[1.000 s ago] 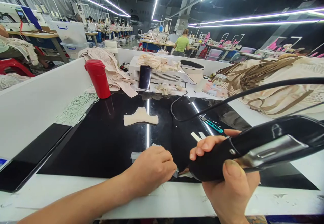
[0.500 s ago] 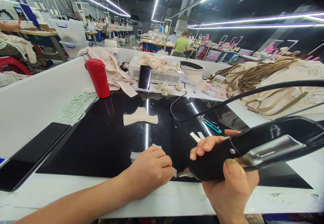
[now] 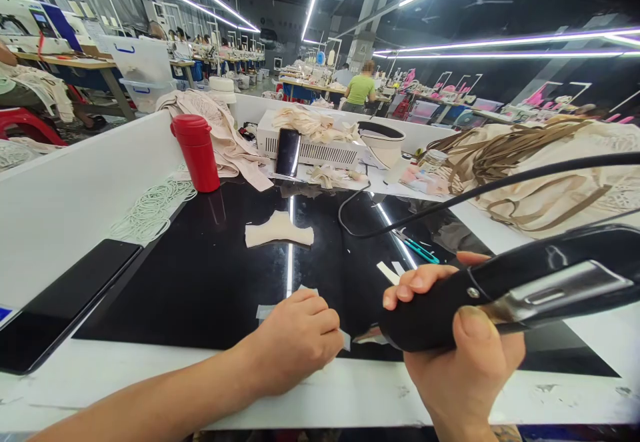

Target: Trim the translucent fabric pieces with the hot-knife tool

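Observation:
My right hand (image 3: 475, 355) is wrapped round a black corded hand tool (image 3: 555, 289) with a silver lever; my thumb lies by the lever. The tool's rounded end points left, over the black sheet (image 3: 175, 295), with a shiny tip showing beneath it. My left hand (image 3: 300, 335) is closed and rests at the sheet's front edge. Around its fingers show pieces of pale, translucent strip (image 3: 265, 311); what the fingertips pinch is hidden. Beyond lies a cream shaped fabric piece (image 3: 280, 230) on the sheet.
A black cable (image 3: 430, 213) loops across the right side, near teal snips (image 3: 421, 250) and cream scraps (image 3: 387, 273). At left are a red cup (image 3: 196, 155), pale green cords (image 3: 153, 209) and a phone (image 3: 65, 309). A white machine (image 3: 310, 149) stands behind; fabric (image 3: 550, 175) is piled right.
My right hand has shifted slightly to the right with the black hand tool, a little away from my left hand. The left hand stays nearly still and closed.

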Demonstrator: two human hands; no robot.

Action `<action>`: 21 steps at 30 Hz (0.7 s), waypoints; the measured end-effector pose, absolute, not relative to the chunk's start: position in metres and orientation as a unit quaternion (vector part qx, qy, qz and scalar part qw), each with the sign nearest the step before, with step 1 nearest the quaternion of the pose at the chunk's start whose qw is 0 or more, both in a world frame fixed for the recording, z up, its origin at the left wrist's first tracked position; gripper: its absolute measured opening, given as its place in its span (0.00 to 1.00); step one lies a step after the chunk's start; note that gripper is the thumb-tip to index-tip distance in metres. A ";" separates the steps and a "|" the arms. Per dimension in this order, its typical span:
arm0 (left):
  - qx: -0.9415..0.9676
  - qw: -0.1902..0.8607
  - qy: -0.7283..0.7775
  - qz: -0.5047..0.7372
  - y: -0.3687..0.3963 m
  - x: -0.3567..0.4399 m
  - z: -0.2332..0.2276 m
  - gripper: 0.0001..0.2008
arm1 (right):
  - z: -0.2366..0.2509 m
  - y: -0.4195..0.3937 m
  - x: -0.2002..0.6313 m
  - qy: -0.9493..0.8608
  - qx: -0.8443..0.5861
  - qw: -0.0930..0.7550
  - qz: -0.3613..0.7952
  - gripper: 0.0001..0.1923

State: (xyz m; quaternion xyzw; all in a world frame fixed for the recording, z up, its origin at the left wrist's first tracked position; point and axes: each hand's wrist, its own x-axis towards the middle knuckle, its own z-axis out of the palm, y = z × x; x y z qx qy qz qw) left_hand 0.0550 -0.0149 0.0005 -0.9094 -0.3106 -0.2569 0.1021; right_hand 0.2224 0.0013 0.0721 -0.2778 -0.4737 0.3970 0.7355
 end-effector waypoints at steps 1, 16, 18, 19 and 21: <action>-0.909 0.104 -0.310 -0.257 -0.015 0.055 0.000 0.14 | 0.072 0.002 0.222 -0.474 -0.277 0.736 0.396 0.19; -0.911 0.092 -0.298 -0.269 -0.017 0.056 0.002 0.12 | 0.071 0.002 0.221 -0.476 -0.284 0.728 0.403 0.18; -0.912 0.089 -0.296 -0.268 -0.016 0.055 0.002 0.11 | 0.073 0.001 0.222 -0.476 -0.283 0.730 0.402 0.19; -0.913 0.087 -0.295 -0.267 -0.016 0.054 0.002 0.11 | 0.073 0.000 0.222 -0.477 -0.281 0.730 0.401 0.19; -0.915 0.084 -0.293 -0.264 -0.015 0.053 0.003 0.10 | 0.073 -0.001 0.222 -0.484 -0.276 0.728 0.399 0.20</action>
